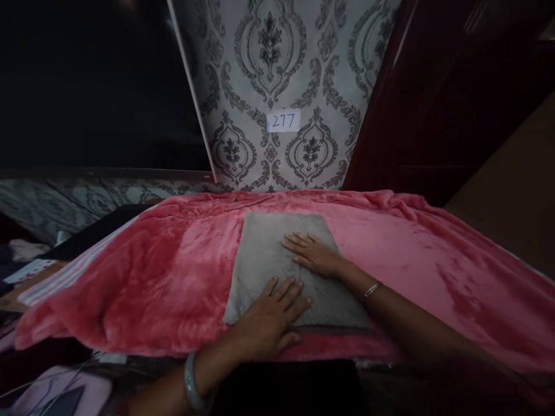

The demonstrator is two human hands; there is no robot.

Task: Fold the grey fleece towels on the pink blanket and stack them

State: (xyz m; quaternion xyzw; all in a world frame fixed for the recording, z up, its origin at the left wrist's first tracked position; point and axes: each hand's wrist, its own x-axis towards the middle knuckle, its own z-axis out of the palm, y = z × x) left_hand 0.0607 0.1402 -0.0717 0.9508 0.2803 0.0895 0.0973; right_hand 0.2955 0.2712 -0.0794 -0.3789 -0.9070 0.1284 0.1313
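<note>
A grey plush cloth [260, 248], roughly square and lying flat, rests on a pink fleecy blanket [199, 271]. My left hand [269, 318] lies across its near edge with fingers spread, the palm partly over the cloth. Farther back, my right hand [314, 254] presses flat on the cloth's right half, fingers stretched toward the left. Neither hand grips anything. The cloth's near edge shows some thickness; whether it is folded or stuffed I cannot tell.
A large dark screen [95, 86] stands at the back left. Behind the blanket is patterned wallpaper [269, 162] with a paper label [283, 121] reading 277. A dark red glossy panel [433, 98] rises at the right. A pink object [60, 393] with cables sits at the lower left.
</note>
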